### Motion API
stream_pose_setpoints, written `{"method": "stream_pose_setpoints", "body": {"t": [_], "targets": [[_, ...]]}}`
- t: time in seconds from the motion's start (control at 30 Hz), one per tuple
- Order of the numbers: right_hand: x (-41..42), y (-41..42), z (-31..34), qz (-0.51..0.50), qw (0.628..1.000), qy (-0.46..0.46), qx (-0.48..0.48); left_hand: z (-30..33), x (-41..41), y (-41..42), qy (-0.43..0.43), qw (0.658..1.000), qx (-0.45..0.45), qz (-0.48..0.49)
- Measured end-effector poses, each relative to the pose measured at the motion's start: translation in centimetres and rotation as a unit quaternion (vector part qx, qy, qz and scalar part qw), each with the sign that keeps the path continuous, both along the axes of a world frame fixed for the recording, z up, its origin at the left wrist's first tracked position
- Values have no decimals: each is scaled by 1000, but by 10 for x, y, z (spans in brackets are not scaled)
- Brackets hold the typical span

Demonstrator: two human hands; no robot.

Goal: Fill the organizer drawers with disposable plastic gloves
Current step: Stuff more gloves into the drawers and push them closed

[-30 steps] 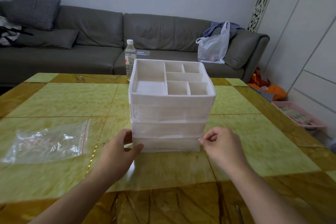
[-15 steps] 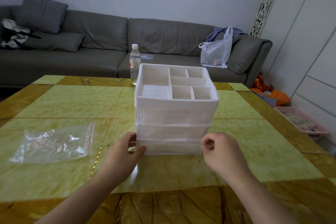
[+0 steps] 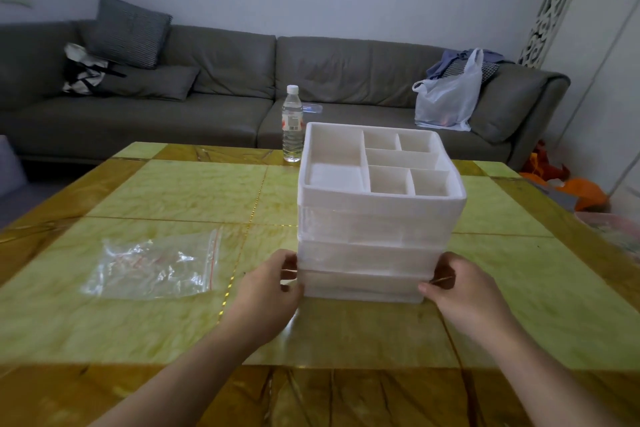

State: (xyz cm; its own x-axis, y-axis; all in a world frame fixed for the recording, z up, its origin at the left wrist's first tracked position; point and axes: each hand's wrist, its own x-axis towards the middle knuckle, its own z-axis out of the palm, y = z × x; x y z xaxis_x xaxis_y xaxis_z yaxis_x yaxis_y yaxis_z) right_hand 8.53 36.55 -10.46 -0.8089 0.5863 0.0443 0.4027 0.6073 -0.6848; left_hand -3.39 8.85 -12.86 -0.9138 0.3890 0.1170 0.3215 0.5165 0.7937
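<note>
Head camera, over a glossy green-and-amber marble-patterned table (image 3: 180,191): a person's left hand (image 3: 268,284) and right hand (image 3: 460,291) grip the lowest drawer (image 3: 360,284) of a white plastic organizer (image 3: 377,218) standing at the table's centre, fingers curled round its two front corners, thumbs on its frosted face. Boxy and square, the organizer carries an open top tray split into rectangular compartments above three stacked translucent drawers. At nine o'clock from it lies a flat, crinkled clear zip bag (image 3: 156,267) with a red seal strip; its contents cannot be made out. At twelve o'clock stands a ribbed clear water bottle (image 3: 292,125), before a grey sofa (image 3: 214,94) holding a filmy white carrier bag (image 3: 446,97)
</note>
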Motion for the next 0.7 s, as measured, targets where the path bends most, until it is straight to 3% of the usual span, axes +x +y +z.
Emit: {"method": "stream_pose_setpoints", "body": {"t": [0.17,0.23,0.37,0.47,0.6,0.63,0.7], "targets": [[-3,-2,6,-36,998,-46,23,19,-13,-36,74,993,-80,35],[-3,-3,6,-54,995,-80,28,26,-23,-58,107,980,-157,67],[4,-3,8,-42,986,-158,16,19,-42,-95,7,934,-337,123],[7,-14,8,0,982,-190,10,9,-41,-104,23,912,-385,140],[8,-40,23,60,980,-189,-5,28,-40,-112,96,923,-313,201],[8,-49,29,92,977,-188,-22,40,-39,-114,97,934,-268,215],[8,-72,43,164,970,-169,-67,70,-29,-116,67,974,-92,195]]}}
